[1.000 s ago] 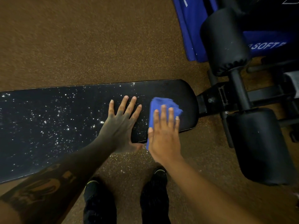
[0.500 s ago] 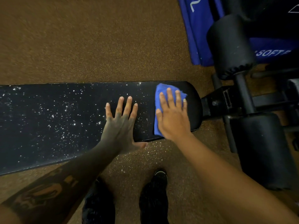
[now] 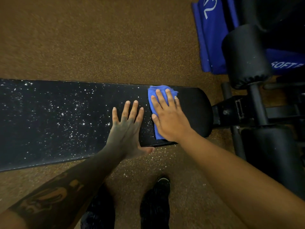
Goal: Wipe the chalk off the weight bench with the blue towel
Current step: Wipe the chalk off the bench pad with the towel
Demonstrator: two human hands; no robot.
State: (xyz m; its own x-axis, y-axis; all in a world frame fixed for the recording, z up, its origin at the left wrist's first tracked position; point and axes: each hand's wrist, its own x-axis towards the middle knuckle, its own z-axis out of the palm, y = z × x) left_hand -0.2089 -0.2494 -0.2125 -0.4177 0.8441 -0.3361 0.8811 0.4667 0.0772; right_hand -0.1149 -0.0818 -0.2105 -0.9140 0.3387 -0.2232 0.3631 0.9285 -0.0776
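Observation:
A long black weight bench pad (image 3: 194, 111) runs across the view, speckled with white chalk (image 3: 66, 116) over its left and middle parts. Its right end looks wiped. My right hand (image 3: 168, 119) lies flat on the folded blue towel (image 3: 154, 94) and presses it onto the pad near the far edge. My left hand (image 3: 127, 129) rests flat on the pad just left of the towel, fingers spread, thumb hanging over the near edge.
Brown speckled floor (image 3: 99, 38) surrounds the bench, with chalk dust (image 3: 158, 156) below the near edge. Black foam rollers (image 3: 244, 55) and the bench frame (image 3: 239, 111) stand at the right. A blue mat (image 3: 212, 38) lies at top right. My two black shoes (image 3: 155, 202) are below.
My right hand has pushed the towel from the near edge of the pad across to the far edge. My left hand has stayed flat on the pad.

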